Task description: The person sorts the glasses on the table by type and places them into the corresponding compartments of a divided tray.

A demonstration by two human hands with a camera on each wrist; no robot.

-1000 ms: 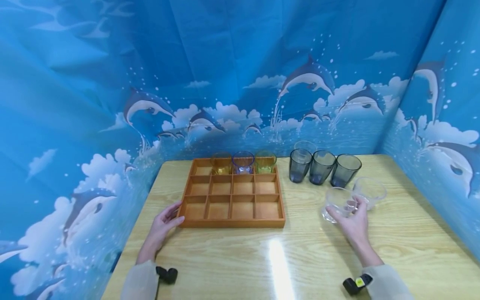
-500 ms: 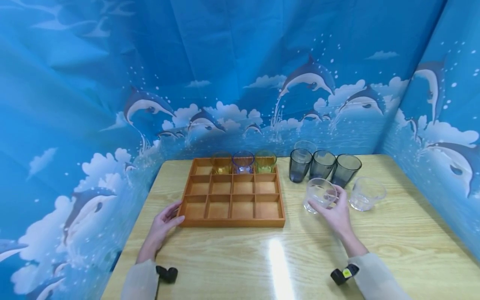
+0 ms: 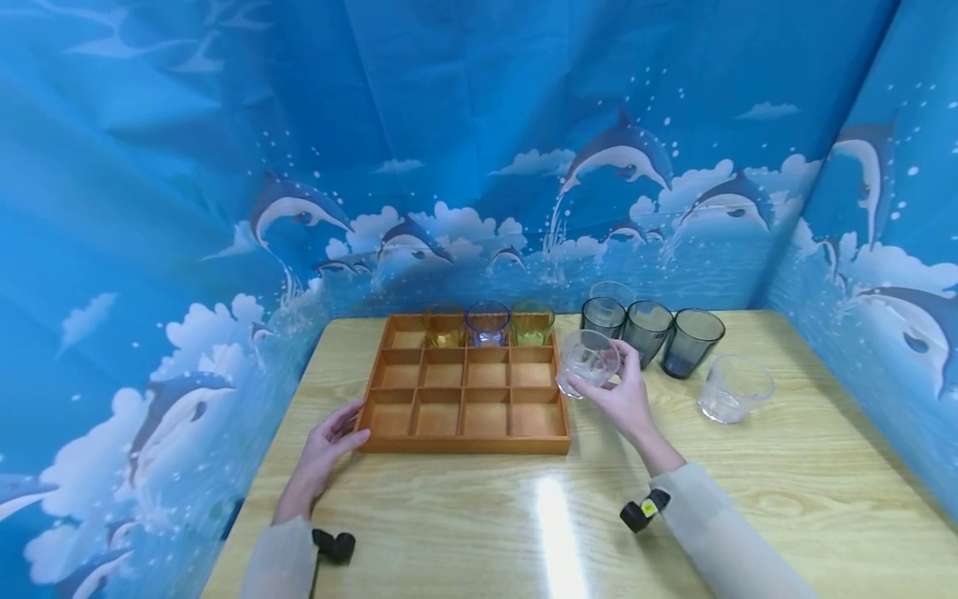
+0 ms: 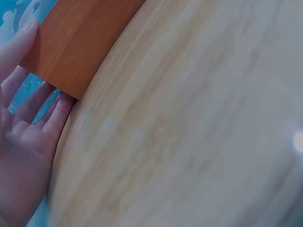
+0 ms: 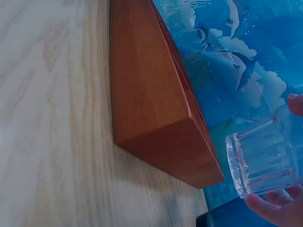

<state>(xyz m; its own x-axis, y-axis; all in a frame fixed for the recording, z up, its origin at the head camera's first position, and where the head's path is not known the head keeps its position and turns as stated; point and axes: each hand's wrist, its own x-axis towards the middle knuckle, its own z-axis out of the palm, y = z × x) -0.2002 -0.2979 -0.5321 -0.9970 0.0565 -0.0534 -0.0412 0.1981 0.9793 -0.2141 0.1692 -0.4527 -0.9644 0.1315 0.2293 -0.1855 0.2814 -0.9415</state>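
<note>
My right hand [image 3: 624, 401] grips a clear glass tumbler [image 3: 589, 359], thumb on the near side and fingers on the far side. It is held over the right edge of a wooden compartment tray [image 3: 464, 447]. In the right wrist view, the ribbed base of the tumbler [image 5: 260, 158] points toward the tray corner [image 5: 165, 151]. My left hand [image 3: 323, 453] rests against the tray's front left corner. The left wrist view has its thumb [image 4: 28, 35] at the tray's edge and its fairly straight fingers [image 4: 59, 111] along the side, partly hidden.
An amber glass [image 3: 445, 326], a blue-tinted glass [image 3: 488, 324] and a green glass [image 3: 532, 324] stand in the tray's back row. Grey glasses [image 3: 692, 343] stand right of the tray, one clear glass [image 3: 612, 291] behind them. Another clear glass [image 3: 733, 389] is farther right.
My right hand has carried the clear tumbler leftward, from beside the other clear glass past the grey glasses to the tray's right edge. The left hand and the tray have stayed put.
</note>
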